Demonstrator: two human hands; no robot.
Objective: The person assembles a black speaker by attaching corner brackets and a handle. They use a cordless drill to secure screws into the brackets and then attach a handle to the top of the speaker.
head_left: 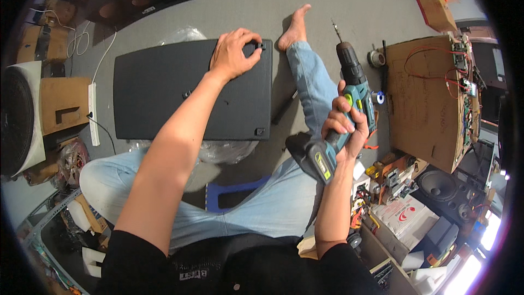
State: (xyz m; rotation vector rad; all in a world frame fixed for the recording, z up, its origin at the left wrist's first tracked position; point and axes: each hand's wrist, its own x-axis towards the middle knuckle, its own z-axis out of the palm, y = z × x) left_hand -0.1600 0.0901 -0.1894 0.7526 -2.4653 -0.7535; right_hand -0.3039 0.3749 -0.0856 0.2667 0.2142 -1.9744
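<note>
Under the left grip: black box, lying flat. Right of the right grip: carton, well apart. Inside right grip: drill, fingers wrapped round handle, bit pointing away from wearer. At left grip's thumb and index: small bracket, box's far right corner; can't tell if pinched.

Through my remote view I see a black T-shirt whose short sleeves end above the elbows. Pale lettering marks the chest, and I notice a small, light round spot lower down. The light blue jeans look faded, palest over the thighs. I see bare forearms, a bare left hand, a bare right hand and a bare foot.
</note>
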